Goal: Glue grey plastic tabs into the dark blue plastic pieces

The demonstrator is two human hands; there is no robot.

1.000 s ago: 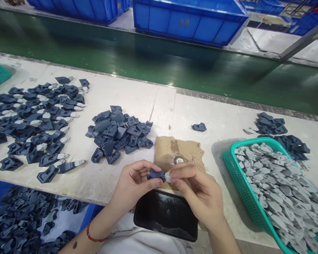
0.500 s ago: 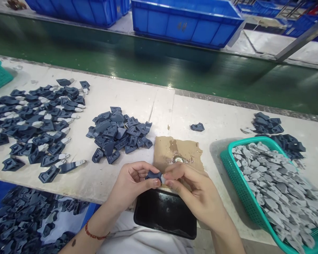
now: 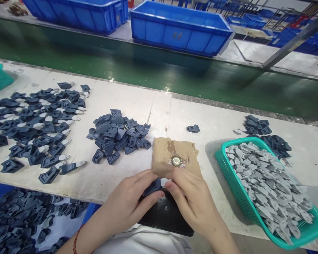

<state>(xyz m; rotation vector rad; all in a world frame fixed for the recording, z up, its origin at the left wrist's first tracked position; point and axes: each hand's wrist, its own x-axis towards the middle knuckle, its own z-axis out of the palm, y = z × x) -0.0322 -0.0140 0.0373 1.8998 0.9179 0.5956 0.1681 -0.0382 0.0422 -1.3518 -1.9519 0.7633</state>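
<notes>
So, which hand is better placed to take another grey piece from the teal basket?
Probably the right hand: it is nearer the teal basket, though busy holding the pale piece. The left hand is farther off, gripping the navy piece.

A green belt (image 3: 148, 72), blue crates (image 3: 172, 33) and heaped parts (image 3: 119, 134) mark a factory workshop

Marking (image 3: 177, 35) on blue bin (image 3: 153, 31) too blurred to read.

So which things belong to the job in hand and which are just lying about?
Job, apparently:
navy piece, left hand
pale piece, right hand
loose navy pile
basket of pale pieces
white-tipped navy pieces

Seemingly idle:
far blue crates
black flat object, use unclear
</notes>
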